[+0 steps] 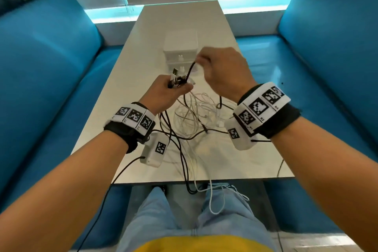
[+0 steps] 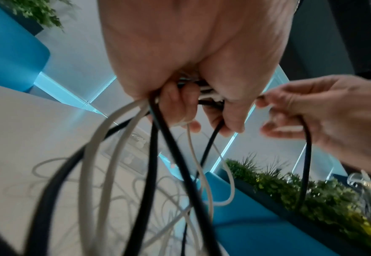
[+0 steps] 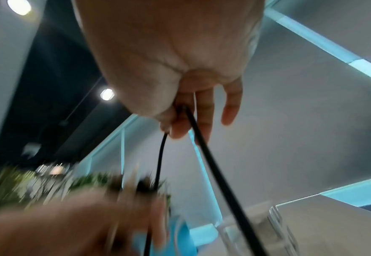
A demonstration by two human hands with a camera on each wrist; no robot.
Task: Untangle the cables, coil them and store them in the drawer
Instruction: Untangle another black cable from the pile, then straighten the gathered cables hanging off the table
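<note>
Left hand point(image 1: 163, 90) grips a bundle of cable ends point(image 1: 178, 80); right hand point(image 1: 223, 69), at its 2 o'clock, pinches a black cable point(image 1: 190, 71). Fingertips blurred. Tangled cables point(image 1: 194, 116) lie on the table point(image 1: 180, 18); hands partly hide the drawer unit point(image 1: 180, 47).

Bright, cyan strip glow; wide-angle edge warp; right wrist view smeared, probably motion blur.

right hand point(image 3: 180, 60) pinching black cable point(image 3: 215, 166)
</note>
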